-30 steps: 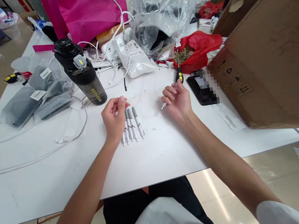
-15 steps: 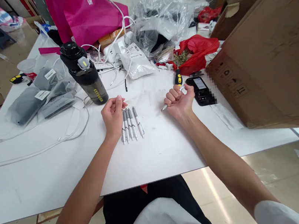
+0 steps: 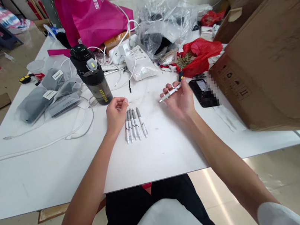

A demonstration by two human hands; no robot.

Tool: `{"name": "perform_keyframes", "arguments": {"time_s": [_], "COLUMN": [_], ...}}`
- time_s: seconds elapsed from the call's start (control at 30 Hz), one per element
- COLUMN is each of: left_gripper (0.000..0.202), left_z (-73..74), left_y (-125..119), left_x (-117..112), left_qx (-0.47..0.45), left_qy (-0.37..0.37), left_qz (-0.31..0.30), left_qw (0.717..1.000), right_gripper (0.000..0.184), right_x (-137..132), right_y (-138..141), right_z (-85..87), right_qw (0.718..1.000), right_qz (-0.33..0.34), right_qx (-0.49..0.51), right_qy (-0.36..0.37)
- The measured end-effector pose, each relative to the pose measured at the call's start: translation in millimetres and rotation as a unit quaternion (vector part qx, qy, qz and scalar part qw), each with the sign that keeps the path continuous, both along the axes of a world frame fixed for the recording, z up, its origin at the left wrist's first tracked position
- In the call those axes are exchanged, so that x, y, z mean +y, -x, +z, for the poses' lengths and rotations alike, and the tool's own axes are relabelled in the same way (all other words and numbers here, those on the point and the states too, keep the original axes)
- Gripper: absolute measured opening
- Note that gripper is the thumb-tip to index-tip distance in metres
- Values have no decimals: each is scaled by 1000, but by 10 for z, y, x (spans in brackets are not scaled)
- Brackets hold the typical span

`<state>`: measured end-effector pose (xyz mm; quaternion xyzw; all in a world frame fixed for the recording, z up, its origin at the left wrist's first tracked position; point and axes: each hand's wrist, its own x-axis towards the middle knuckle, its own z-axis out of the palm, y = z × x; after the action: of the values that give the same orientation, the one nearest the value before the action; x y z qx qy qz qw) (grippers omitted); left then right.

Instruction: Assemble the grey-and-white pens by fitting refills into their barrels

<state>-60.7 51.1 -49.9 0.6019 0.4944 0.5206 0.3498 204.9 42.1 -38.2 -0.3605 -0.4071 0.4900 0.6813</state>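
My right hand (image 3: pixel 182 104) is turned palm up and holds a white and grey pen (image 3: pixel 169 94) across the fingers, with its thumb against the upper end. The pen's tip points left. My left hand (image 3: pixel 115 115) rests on the table with its fingers loosely curled in and nothing visible in them. Just to its right, several similar pens (image 3: pixel 133 124) lie side by side, grey grips at the far end. One more pen (image 3: pixel 142 123) lies slightly apart on their right.
A black water bottle (image 3: pixel 92 77) stands beyond my left hand. A black phone-like device (image 3: pixel 201 91) lies right of my right hand, by a large cardboard box (image 3: pixel 272 60). Bagged items (image 3: pixel 34 103), white cables (image 3: pixel 44 145), a red bag (image 3: pixel 202 50) and a pink bag (image 3: pixel 93 15) lie around.
My right hand has opened from a closer curl, so more of the pen shows across its fingers. My left hand has stayed beside the row of pens. The view has shifted slightly.
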Motion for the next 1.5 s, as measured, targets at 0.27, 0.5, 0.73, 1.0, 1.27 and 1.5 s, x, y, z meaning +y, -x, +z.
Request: {"name": "perform_keyframes", "arguments": {"time_s": [0.27, 0.5, 0.73, 1.0, 1.27, 1.5], "left_gripper": [34, 50, 51, 42, 51, 37], "left_z": [177, 219, 271, 348, 583, 520], "left_y": [233, 236, 220, 237, 163, -56], "left_x": [-20, -55, -83, -75, -109, -222], "left_qx": [409, 472, 436, 317, -242, -346], "left_qy": [48, 91, 135, 178, 180, 130], "left_qz": [-24, -43, -41, -49, -176, -164], "left_qw": [911, 876, 889, 930, 937, 915], "right_gripper": [47, 43, 51, 43, 38, 33], "right_x": [-411, -998, -1121, -986, -833, -825], "right_y": [3, -29, 22, -106, -287, -409], "right_z": [12, -233, -242, -238, -223, -293], "right_qw": [902, 772, 766, 764, 754, 756], "right_qz": [-73, 23, 19, -7, -55, -125], "right_qx": [-412, -628, -639, -638, -646, -633], "right_qy": [-102, -97, -68, -95, -101, -107]}}
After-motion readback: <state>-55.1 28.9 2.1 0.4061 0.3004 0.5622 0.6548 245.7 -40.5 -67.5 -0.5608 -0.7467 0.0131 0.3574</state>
